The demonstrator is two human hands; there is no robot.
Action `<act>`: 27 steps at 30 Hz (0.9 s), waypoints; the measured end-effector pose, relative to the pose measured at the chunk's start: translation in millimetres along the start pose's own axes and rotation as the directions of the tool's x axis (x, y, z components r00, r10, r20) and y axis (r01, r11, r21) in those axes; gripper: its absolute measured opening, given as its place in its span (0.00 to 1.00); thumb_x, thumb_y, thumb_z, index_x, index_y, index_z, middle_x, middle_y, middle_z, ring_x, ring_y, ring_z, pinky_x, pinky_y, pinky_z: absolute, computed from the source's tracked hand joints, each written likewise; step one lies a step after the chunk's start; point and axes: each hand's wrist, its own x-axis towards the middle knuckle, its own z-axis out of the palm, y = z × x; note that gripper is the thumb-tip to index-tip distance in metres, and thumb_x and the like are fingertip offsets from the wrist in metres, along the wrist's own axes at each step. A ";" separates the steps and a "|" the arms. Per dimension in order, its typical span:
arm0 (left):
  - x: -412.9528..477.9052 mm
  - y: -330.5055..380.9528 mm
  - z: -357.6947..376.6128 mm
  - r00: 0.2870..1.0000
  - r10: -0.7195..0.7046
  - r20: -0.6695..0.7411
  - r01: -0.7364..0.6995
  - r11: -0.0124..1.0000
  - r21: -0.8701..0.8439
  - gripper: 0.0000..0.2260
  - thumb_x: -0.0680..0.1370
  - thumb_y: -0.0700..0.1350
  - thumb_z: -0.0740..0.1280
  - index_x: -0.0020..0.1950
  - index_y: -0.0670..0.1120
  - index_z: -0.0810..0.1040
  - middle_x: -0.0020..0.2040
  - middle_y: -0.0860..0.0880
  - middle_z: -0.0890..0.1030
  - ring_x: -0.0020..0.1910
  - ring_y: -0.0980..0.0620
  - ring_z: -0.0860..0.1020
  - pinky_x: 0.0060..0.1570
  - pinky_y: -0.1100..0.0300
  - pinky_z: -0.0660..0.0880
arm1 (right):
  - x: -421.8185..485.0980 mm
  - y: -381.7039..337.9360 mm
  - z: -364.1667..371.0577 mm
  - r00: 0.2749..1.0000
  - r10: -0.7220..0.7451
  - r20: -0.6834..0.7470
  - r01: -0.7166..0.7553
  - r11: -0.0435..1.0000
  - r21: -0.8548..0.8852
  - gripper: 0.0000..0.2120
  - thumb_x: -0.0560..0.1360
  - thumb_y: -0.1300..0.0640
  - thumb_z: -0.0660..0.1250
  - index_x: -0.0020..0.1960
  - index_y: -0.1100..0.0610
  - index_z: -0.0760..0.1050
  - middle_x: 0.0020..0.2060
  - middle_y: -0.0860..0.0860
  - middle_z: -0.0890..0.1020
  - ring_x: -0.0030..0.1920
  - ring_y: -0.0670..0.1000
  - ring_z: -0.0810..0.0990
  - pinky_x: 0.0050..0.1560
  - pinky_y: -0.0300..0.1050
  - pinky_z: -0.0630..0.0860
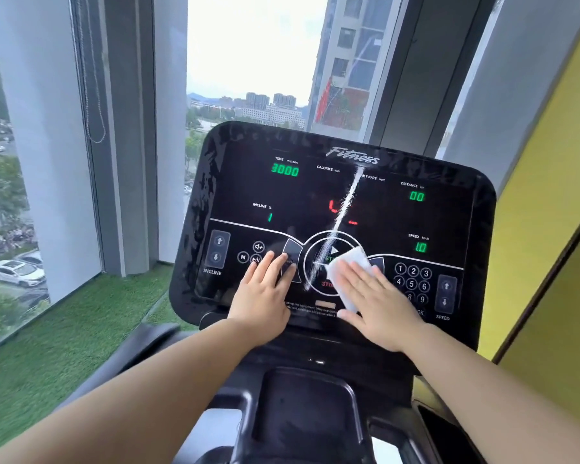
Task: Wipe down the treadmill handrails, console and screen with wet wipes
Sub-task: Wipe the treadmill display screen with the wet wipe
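- Wet wipe (347, 262): white, spread flat on the console (449, 169), lower middle, over the right side of the round start/stop ring (310, 259).
- Right hand (372, 306): fingers straight, palm down, pressing the wipe to the panel near the bottom edge; nothing grasped.
- Left hand (265, 289): flat, fingers extended, resting on the panel left of the ring; nothing grasped.
- Number keypad (412, 283): just right of the right hand.
- Pale streak (347, 199): runs from the top middle down to the ring.

Part of console keypad (412, 276) beneath right hand (377, 306)
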 end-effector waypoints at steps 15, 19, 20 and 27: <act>0.9 29.5 7.1 0.998 0.053 -0.021 -0.053 0.998 -0.032 0.31 0.79 0.50 0.55 0.78 0.48 0.46 0.78 0.47 0.46 0.76 0.47 0.41 0.74 0.52 0.40 | -22.7 16.2 9.4 0.996 0.060 -0.066 -0.061 0.998 -0.018 0.38 0.74 0.33 0.27 0.76 0.56 0.39 0.76 0.51 0.42 0.75 0.49 0.38 0.74 0.45 0.36; 0.7 28.5 6.8 0.998 0.056 -0.016 -0.056 0.998 -0.026 0.30 0.79 0.50 0.55 0.78 0.48 0.45 0.78 0.48 0.45 0.76 0.47 0.41 0.74 0.53 0.40 | 4.5 1.9 -3.0 0.940 0.341 -0.022 -0.331 0.923 0.196 0.35 0.80 0.38 0.41 0.74 0.57 0.29 0.69 0.50 0.26 0.69 0.47 0.26 0.72 0.46 0.30; 0.4 28.2 7.2 0.998 0.059 -0.017 -0.059 0.998 -0.021 0.30 0.79 0.50 0.55 0.78 0.47 0.46 0.78 0.48 0.45 0.76 0.47 0.41 0.73 0.53 0.40 | 7.1 -8.4 -2.2 0.935 0.353 -0.012 -0.342 0.912 0.228 0.35 0.80 0.38 0.42 0.73 0.57 0.27 0.68 0.50 0.25 0.69 0.48 0.25 0.73 0.48 0.30; 2.2 35.4 10.9 1.000 0.018 -0.011 -0.018 0.999 -0.041 0.30 0.79 0.50 0.56 0.78 0.49 0.47 0.78 0.48 0.45 0.76 0.47 0.40 0.75 0.51 0.42 | -31.0 -15.5 32.6 0.999 -0.008 0.053 0.005 0.999 0.045 0.34 0.80 0.37 0.36 0.75 0.59 0.55 0.75 0.54 0.60 0.74 0.55 0.58 0.71 0.49 0.49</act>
